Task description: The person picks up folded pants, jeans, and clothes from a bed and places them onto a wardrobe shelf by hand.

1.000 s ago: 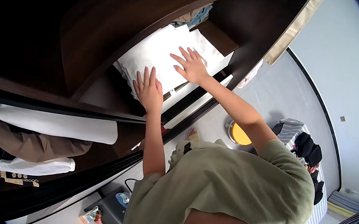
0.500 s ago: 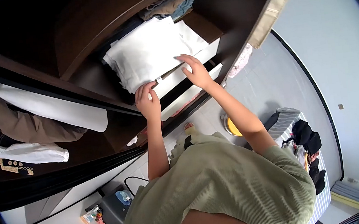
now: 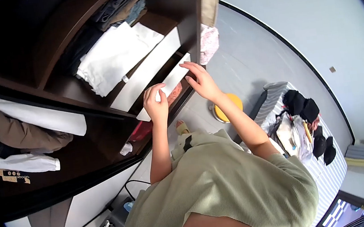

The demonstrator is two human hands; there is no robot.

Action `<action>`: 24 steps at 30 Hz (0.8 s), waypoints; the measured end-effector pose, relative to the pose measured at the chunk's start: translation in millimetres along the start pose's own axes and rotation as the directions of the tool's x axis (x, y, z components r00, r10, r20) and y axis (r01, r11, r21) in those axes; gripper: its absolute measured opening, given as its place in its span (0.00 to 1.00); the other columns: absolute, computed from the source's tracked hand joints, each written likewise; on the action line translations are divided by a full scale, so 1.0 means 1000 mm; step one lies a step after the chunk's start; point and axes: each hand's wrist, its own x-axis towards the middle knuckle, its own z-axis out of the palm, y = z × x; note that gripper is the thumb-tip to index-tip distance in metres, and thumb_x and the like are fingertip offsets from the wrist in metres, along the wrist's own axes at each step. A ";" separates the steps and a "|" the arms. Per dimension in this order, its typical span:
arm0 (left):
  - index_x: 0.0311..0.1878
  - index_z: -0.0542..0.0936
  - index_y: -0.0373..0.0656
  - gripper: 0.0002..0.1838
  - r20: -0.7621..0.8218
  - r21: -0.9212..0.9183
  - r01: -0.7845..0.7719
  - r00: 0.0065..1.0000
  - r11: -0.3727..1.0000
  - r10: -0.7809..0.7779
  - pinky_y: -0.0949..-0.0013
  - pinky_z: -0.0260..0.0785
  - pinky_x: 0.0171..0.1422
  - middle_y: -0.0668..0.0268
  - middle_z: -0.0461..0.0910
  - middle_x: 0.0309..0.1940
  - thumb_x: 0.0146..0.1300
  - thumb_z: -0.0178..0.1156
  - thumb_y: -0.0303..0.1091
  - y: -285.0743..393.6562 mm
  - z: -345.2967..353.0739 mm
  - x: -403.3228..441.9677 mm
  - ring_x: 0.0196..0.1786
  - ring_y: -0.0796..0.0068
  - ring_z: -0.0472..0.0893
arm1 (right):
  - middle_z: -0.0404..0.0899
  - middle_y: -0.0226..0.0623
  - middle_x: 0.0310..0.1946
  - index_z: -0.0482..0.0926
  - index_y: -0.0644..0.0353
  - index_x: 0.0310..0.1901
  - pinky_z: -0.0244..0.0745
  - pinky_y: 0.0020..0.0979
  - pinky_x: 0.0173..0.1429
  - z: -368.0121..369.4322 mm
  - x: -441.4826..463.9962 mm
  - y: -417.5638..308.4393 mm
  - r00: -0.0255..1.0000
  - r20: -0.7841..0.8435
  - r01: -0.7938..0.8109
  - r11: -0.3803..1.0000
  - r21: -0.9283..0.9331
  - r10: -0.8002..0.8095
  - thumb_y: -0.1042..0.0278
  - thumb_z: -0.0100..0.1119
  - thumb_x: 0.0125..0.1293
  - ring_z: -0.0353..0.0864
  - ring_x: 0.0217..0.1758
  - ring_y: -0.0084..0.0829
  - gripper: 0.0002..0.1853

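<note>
My left hand [image 3: 156, 104] is at the lower white drawer front [image 3: 173, 79], its fingers bent and the thumb held apart. By the right end of the same panel, my right hand [image 3: 203, 83] has its fingers stretched out and the thumb spread. Neither hand visibly grips anything; whether the fingertips press on the panel I cannot tell. Above it is another white drawer front [image 3: 148, 70], with a dark gap between the two. Folded white clothes [image 3: 108, 59] lie on the wardrobe shelf over these drawers.
Folded jeans and brown garments [image 3: 121, 10] sit deeper on the shelf. Hanging clothes [image 3: 22, 131] fill the left compartment. A yellow stool [image 3: 230, 107] stands on the floor to the right, before a striped bed [image 3: 328, 177] with black items and bags. Red cloth [image 3: 141, 130] shows below the drawers.
Both hands have left the white clothes and the upper drawer front and come down to the lower one. The view has turned rightward, showing more of the bed and stool.
</note>
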 end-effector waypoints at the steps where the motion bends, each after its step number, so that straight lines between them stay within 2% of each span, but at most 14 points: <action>1: 0.33 0.78 0.41 0.09 0.025 -0.025 0.012 1.000 1.000 -0.011 0.64 0.69 0.43 0.63 0.79 0.32 0.49 0.54 0.18 0.006 0.005 -0.005 0.38 0.61 0.77 | 0.66 0.46 0.56 0.69 0.55 0.56 0.59 0.38 0.64 -0.006 -0.010 0.003 0.999 -0.037 0.038 0.997 -0.060 -0.040 0.74 0.50 0.57 0.64 0.61 0.44 0.22; 4: 0.34 0.78 0.40 0.10 0.106 -0.095 0.024 0.994 0.995 -0.014 0.64 0.69 0.45 0.61 0.79 0.33 0.48 0.54 0.17 0.023 0.018 -0.020 0.39 0.61 0.77 | 0.66 0.46 0.56 0.68 0.57 0.56 0.58 0.38 0.64 -0.022 -0.041 0.012 0.991 -0.109 0.055 0.988 -0.144 -0.071 0.76 0.50 0.56 0.64 0.61 0.44 0.23; 7: 0.34 0.78 0.39 0.10 0.177 -0.160 0.017 0.984 0.987 0.012 0.65 0.69 0.45 0.62 0.79 0.32 0.48 0.55 0.17 0.033 0.033 -0.034 0.39 0.62 0.78 | 0.68 0.44 0.55 0.68 0.57 0.55 0.59 0.38 0.64 -0.034 -0.072 0.018 0.982 -0.188 -0.002 0.993 -0.117 -0.020 0.75 0.50 0.56 0.65 0.60 0.44 0.23; 10: 0.35 0.79 0.38 0.09 0.310 -0.197 0.074 0.951 0.978 -0.009 0.68 0.68 0.46 0.62 0.79 0.34 0.50 0.55 0.19 0.044 0.045 -0.044 0.40 0.65 0.78 | 0.69 0.42 0.53 0.69 0.57 0.55 0.60 0.38 0.63 -0.043 -0.103 0.019 0.962 -0.268 -0.090 0.986 -0.138 0.051 0.75 0.51 0.56 0.66 0.59 0.43 0.22; 11: 0.36 0.79 0.39 0.09 0.325 -0.211 0.027 0.945 0.977 0.045 0.70 0.69 0.44 0.63 0.78 0.32 0.50 0.56 0.19 0.044 0.052 -0.047 0.37 0.69 0.78 | 0.70 0.42 0.53 0.69 0.57 0.55 0.60 0.38 0.63 -0.045 -0.114 0.022 0.952 -0.297 -0.122 0.983 -0.138 0.077 0.75 0.51 0.56 0.66 0.59 0.43 0.22; 13: 0.37 0.79 0.39 0.10 0.414 -0.292 0.091 0.909 0.952 0.040 0.71 0.69 0.42 0.64 0.77 0.31 0.50 0.57 0.19 0.060 0.056 -0.047 0.34 0.71 0.76 | 0.70 0.42 0.53 0.69 0.57 0.55 0.61 0.38 0.62 -0.049 -0.134 0.025 0.926 -0.355 -0.182 0.975 -0.131 0.125 0.74 0.51 0.56 0.66 0.59 0.42 0.22; 14: 0.37 0.79 0.39 0.11 0.459 -0.327 0.127 0.888 0.936 0.040 0.71 0.69 0.41 0.65 0.76 0.30 0.49 0.57 0.19 0.066 0.059 -0.048 0.33 0.72 0.75 | 0.70 0.42 0.53 0.69 0.57 0.55 0.61 0.38 0.62 -0.050 -0.143 0.025 0.911 -0.385 -0.210 0.970 -0.125 0.147 0.74 0.51 0.56 0.66 0.59 0.42 0.22; 15: 0.38 0.79 0.39 0.11 0.460 -0.347 0.056 0.880 0.936 0.117 0.75 0.68 0.39 0.67 0.72 0.27 0.50 0.57 0.17 0.066 0.064 -0.049 0.30 0.77 0.72 | 0.70 0.42 0.53 0.69 0.57 0.55 0.61 0.37 0.62 -0.051 -0.152 0.026 0.895 -0.413 -0.237 0.964 -0.119 0.169 0.73 0.51 0.56 0.66 0.59 0.42 0.22; 19: 0.38 0.79 0.38 0.11 0.573 -0.410 0.080 0.797 0.908 0.189 0.80 0.65 0.36 0.71 0.66 0.26 0.51 0.57 0.15 0.062 0.083 -0.055 0.30 0.82 0.69 | 0.70 0.41 0.53 0.69 0.56 0.56 0.61 0.37 0.62 -0.046 -0.185 0.030 0.794 -0.561 -0.348 0.932 -0.101 0.235 0.72 0.51 0.57 0.66 0.59 0.42 0.22; 22: 0.36 0.79 0.42 0.12 0.609 -0.471 0.093 0.754 0.877 0.247 0.74 0.63 0.34 0.69 0.68 0.24 0.48 0.57 0.17 0.069 0.085 -0.056 0.28 0.77 0.70 | 0.71 0.41 0.53 0.68 0.56 0.56 0.61 0.37 0.62 -0.039 -0.209 0.018 0.714 -0.650 -0.417 0.904 -0.096 0.261 0.71 0.51 0.58 0.66 0.59 0.42 0.22; 24: 0.36 0.79 0.40 0.11 0.617 -0.523 0.077 0.721 0.849 0.315 0.74 0.64 0.34 0.69 0.68 0.23 0.49 0.57 0.17 0.065 0.092 -0.062 0.28 0.77 0.70 | 0.71 0.41 0.53 0.68 0.56 0.56 0.60 0.38 0.62 -0.029 -0.225 0.010 0.665 -0.689 -0.471 0.878 -0.087 0.289 0.71 0.50 0.58 0.66 0.59 0.41 0.22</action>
